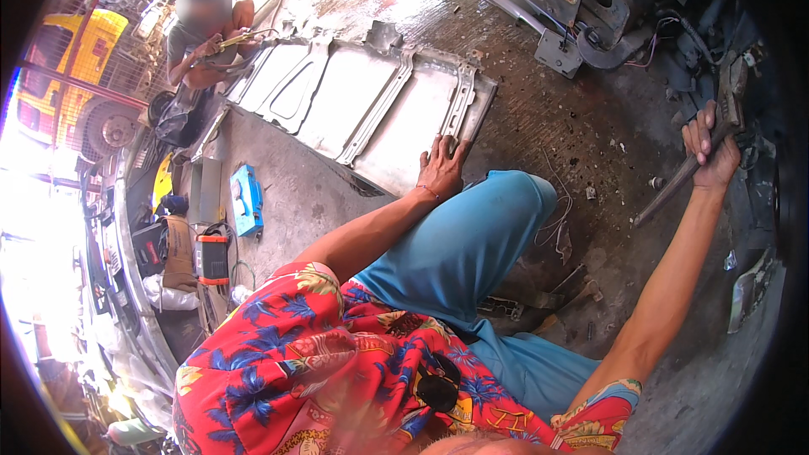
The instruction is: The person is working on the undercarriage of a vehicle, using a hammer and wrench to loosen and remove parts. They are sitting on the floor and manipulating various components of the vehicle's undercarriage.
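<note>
A large silvery sheet-metal panel (371, 109) with ribbed braces lies on the concrete floor in front of me. My left hand (442, 168) rests on its near right corner, fingers spread and pressed to the metal. Out to the right, my right hand (715, 150) is raised and wrapped round the handle of a hammer (674, 190). The hammer's handle slants down to the left, and its dark head is above my fist, apart from the panel. At the panel's far left end crouches another person (198, 42), holding something yellowish and thin that I cannot make out.
Dark metal vehicle parts (581, 0) crowd the far right. Left of the panel are a blue case (246, 200) and an orange-and-black box-shaped machine (211, 257) with cables. Scrap pieces (565, 295) and wire lie beside my knee. A yellow vehicle (84, 59) stands behind mesh.
</note>
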